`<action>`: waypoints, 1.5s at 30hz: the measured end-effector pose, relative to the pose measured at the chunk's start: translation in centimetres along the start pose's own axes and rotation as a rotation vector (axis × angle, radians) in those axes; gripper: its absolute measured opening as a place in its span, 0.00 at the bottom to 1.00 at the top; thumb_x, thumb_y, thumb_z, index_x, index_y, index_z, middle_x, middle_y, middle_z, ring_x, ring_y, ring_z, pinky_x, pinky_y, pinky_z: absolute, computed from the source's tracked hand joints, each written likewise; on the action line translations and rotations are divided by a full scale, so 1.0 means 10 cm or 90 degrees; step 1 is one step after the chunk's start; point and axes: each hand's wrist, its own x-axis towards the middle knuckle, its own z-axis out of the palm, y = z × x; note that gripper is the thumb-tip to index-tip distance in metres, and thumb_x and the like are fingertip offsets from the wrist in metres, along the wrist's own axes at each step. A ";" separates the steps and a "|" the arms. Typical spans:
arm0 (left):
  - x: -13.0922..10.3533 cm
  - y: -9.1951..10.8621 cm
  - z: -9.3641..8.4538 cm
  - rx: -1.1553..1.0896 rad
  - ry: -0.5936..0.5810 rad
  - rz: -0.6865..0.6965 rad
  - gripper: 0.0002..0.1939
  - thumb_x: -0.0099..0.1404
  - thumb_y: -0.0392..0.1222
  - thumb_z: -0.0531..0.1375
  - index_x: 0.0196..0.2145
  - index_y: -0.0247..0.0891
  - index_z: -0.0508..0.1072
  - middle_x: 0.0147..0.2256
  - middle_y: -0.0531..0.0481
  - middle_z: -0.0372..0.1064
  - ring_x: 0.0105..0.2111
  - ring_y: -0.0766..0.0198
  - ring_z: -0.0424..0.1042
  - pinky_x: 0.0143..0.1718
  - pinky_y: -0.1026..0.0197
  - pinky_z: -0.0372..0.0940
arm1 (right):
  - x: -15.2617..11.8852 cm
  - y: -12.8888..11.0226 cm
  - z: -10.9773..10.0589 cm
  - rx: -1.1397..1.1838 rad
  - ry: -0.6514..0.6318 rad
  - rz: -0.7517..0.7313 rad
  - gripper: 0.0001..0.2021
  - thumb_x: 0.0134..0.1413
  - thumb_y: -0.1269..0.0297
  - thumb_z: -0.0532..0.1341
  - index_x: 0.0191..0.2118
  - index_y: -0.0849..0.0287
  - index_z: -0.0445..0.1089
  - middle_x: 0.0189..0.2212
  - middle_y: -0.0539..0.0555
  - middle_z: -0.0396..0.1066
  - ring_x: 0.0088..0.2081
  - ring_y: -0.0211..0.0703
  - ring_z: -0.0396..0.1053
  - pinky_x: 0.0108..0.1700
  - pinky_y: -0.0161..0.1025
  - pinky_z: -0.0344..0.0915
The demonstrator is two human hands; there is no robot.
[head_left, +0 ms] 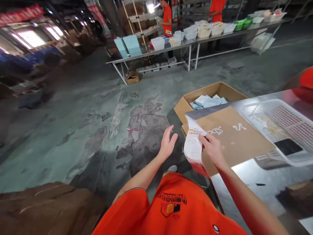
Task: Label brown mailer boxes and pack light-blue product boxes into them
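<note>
Head view: curled white paper [192, 146], reddish lower end.

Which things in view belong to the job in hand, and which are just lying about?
Likely in use:
printed paper; right hand, holding it; left hand, open; brown cardboard.

Seemingly lying about:
white basket; black flat item inside it; distant white bins.
</note>
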 end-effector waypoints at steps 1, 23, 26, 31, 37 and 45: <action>0.12 -0.02 -0.05 -0.023 -0.064 -0.020 0.20 0.65 0.51 0.60 0.51 0.38 0.74 0.54 0.41 0.72 0.56 0.55 0.69 0.61 0.53 0.60 | 0.10 0.01 0.14 0.010 0.016 -0.002 0.16 0.51 0.49 0.63 0.34 0.58 0.75 0.27 0.51 0.74 0.26 0.42 0.67 0.27 0.37 0.64; 0.44 -0.71 0.32 -0.039 -0.908 -0.307 0.16 0.50 0.49 0.70 0.33 0.33 0.81 0.28 0.50 0.76 0.27 0.64 0.70 0.31 0.63 0.64 | 0.04 0.26 -0.30 0.116 0.539 0.039 0.21 0.36 0.44 0.73 0.28 0.57 0.73 0.26 0.49 0.74 0.28 0.39 0.68 0.34 0.39 0.66; 0.38 -0.69 0.23 0.009 -0.896 -0.272 0.15 0.49 0.49 0.71 0.31 0.35 0.82 0.32 0.47 0.79 0.33 0.59 0.74 0.37 0.61 0.67 | 0.08 0.26 -0.37 0.108 0.566 0.021 0.22 0.37 0.43 0.72 0.28 0.57 0.71 0.24 0.48 0.72 0.27 0.38 0.66 0.32 0.37 0.65; 0.24 -0.52 0.30 -0.063 -0.845 -0.338 0.24 0.52 0.52 0.71 0.43 0.34 0.81 0.41 0.43 0.80 0.40 0.55 0.78 0.45 0.56 0.70 | 0.23 0.33 -0.34 0.119 0.546 -0.009 0.22 0.41 0.42 0.69 0.30 0.57 0.70 0.25 0.48 0.71 0.27 0.36 0.65 0.30 0.36 0.64; 0.11 -0.48 0.60 -0.067 -0.634 -0.343 0.21 0.53 0.53 0.69 0.35 0.31 0.81 0.36 0.42 0.81 0.34 0.58 0.76 0.40 0.58 0.69 | 0.39 0.55 -0.53 0.059 0.487 0.051 0.19 0.47 0.45 0.65 0.31 0.57 0.68 0.27 0.49 0.70 0.28 0.38 0.67 0.31 0.37 0.66; -0.03 -0.60 0.81 -0.009 -0.506 -0.367 0.07 0.55 0.36 0.65 0.33 0.32 0.77 0.36 0.43 0.80 0.34 0.59 0.77 0.39 0.59 0.70 | -0.64 1.11 -1.79 -0.321 0.690 0.321 0.15 0.47 0.64 0.64 0.25 0.50 0.53 0.29 0.56 0.64 0.44 0.57 0.67 0.50 0.59 0.57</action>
